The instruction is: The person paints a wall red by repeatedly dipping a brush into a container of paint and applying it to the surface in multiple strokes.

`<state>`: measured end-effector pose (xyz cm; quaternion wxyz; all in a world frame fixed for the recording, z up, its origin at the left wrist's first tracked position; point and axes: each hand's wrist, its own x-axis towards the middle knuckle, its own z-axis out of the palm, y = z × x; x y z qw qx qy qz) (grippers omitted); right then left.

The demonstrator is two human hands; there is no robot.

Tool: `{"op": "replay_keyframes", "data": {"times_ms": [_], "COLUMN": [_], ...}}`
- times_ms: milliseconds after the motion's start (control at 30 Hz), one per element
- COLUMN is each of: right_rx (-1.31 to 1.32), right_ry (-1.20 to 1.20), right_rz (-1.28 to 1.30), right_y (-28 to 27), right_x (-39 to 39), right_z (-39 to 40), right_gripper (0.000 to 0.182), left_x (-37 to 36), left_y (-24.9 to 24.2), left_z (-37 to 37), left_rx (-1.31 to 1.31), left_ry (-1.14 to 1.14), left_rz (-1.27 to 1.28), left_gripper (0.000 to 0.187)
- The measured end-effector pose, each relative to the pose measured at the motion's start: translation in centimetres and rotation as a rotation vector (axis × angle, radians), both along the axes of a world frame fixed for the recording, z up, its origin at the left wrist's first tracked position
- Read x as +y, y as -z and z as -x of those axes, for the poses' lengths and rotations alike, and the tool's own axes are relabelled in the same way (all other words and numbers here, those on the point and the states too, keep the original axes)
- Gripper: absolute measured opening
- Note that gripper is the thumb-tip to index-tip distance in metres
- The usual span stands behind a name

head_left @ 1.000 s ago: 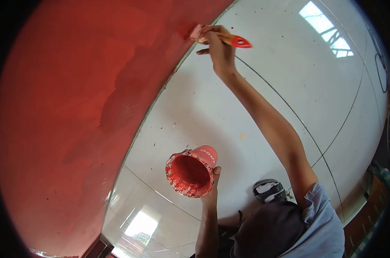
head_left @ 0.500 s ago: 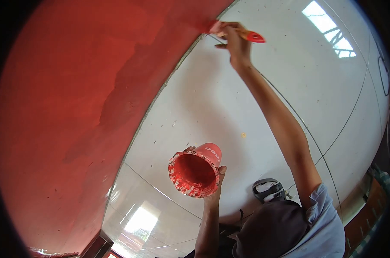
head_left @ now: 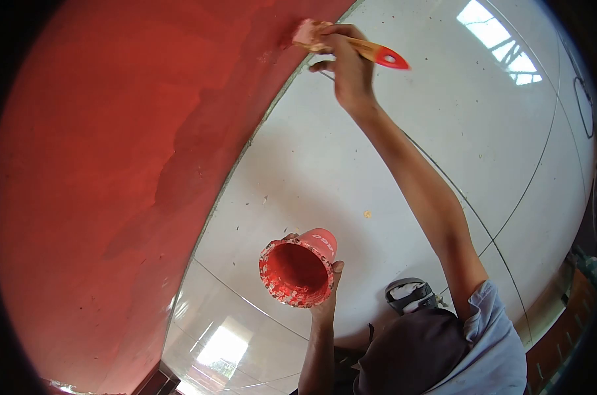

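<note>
We have one view, from up on the person's head. We look forward and down, near enough to see right into the red pot (head_left: 297, 273). Our view is wide, taking in red wall (head_left: 107, 164) left of the pot and pale floor (head_left: 436, 112) right of it.

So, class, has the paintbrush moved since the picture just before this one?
Yes: the paintbrush has moved farther up the red wall, away from the white floor.
</note>
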<state>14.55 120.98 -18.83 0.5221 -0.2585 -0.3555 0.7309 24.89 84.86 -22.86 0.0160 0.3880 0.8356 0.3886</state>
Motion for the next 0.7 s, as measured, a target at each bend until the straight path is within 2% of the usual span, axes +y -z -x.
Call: {"op": "replay_keyframes", "data": {"times_ms": [67,167,200,233,300,400,467,500,567,633,667,700], "right_rx": [0.07,-0.282,-0.271,-0.226,0.038,0.266,0.095,0.012,-0.253,-0.176,-0.033,0.052], "right_ry": [0.081,0.04,0.022,0.01,-0.001,0.026,0.111,0.154,0.062,-0.007,-0.035,-0.031], "right_rz": [-0.004,0.105,0.165,0.074,0.007,-0.08,-0.019,0.009,0.066,0.08,-0.037,-0.05], "right_y": [0.1,3.1,3.1,3.3,-0.7,-4.9,-3.1,-1.9,1.6,2.1,1.3,-0.2], "right_x": [0.0,1.0,0.8,0.6,-0.3,-0.6,-0.1,0.2,0.9,-1.0,-1.4,-1.2], "right_z": [-1.3,-0.4,0.8,1.7,1.8,-0.7,-1.7,-2.1,-1.4,1.6,2.4,1.9], "right_gripper": [0.012,0.013,0.015,0.017,0.015,0.01,0.008,0.007,0.011,0.013,0.016,0.016], "left_x": [0.0,-0.7,-0.9,-1.2,-1.9,-2.9,-3.1,-2.4,-0.8,-2.1,-2.6,-3.1], "left_y": [0.0,0.7,0.8,0.9,1.2,2.7,3.8,3.1,1.4,2.1,2.4,2.6], "left_z": [0.1,0.0,-0.1,-0.1,-0.4,-0.6,-0.6,-0.7,-0.9,-0.4,-0.4,-0.4], "left_rx": [0.0,0.191,0.387,0.583,0.728,0.659,0.721,0.469,-0.035,0.548,0.702,0.864], "left_ry": [-0.006,0.027,0.038,0.051,0.066,0.047,0.015,0.002,-0.012,0.013,0.04,0.062], "left_rz": [0.003,0.162,0.305,0.45,0.576,0.526,0.543,0.422,0.173,0.5,0.582,0.653], "left_gripper": [0.082,0.078,0.077,0.077,0.076,0.076,0.077,0.077,0.076,0.076,0.076,0.076]}}
